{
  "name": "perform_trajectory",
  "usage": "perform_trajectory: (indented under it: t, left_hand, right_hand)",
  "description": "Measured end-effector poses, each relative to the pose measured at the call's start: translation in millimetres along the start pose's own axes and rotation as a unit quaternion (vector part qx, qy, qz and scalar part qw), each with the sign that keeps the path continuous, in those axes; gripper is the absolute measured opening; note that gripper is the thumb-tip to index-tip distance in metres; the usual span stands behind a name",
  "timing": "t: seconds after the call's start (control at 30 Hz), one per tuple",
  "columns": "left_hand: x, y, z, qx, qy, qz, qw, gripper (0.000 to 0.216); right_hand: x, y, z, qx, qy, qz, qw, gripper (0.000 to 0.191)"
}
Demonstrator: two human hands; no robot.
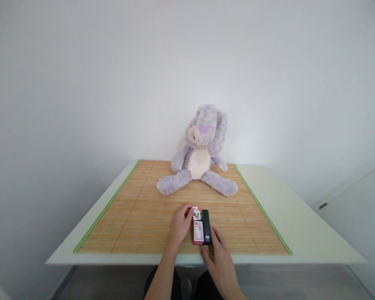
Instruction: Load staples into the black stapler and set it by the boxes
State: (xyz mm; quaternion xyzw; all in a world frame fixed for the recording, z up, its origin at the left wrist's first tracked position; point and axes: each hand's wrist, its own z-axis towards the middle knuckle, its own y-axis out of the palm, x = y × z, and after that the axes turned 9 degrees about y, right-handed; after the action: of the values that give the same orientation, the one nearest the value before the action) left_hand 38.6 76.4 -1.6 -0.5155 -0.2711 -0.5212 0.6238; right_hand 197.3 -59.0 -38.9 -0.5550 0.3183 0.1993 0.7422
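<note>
Red box [198, 231] print illegible

Bare along both forearms, from the left grip [180, 225] and the right grip [220, 260] to the frame's edge. Clad below in dark, near-black trousers [201, 289], seen between the arms.

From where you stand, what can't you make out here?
All in the head view:
1. The print on the red-and-white box is too small to read.
2. The black oblong thing beside it is too small to identify.
3. Fingers of the left hand cover part of the box's far end, so the grip is unclear.
4. The arm behind the right hand is cut off by the bottom edge.
5. The plush rabbit hides its own back.
</note>
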Motion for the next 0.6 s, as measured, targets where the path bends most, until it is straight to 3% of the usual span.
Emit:
perform_trajectory:
  t: [0.3, 0.6]
  left_hand:
    - [17.5, -1.9, -3.0, 0.002, -0.017, 0.080, 0.997, 0.034]
    - [18.1, 0.9, -16.5, 0.033, -0.028, 0.055, 0.998, 0.046]
  right_hand:
    - [-3.9, -1.9, -0.2, 0.004, 0.003, -0.003, 1.000, 0.062]
    - [-9.4, -5.6, -0.5, -0.005, 0.009, 0.001, 1.000, 0.062]
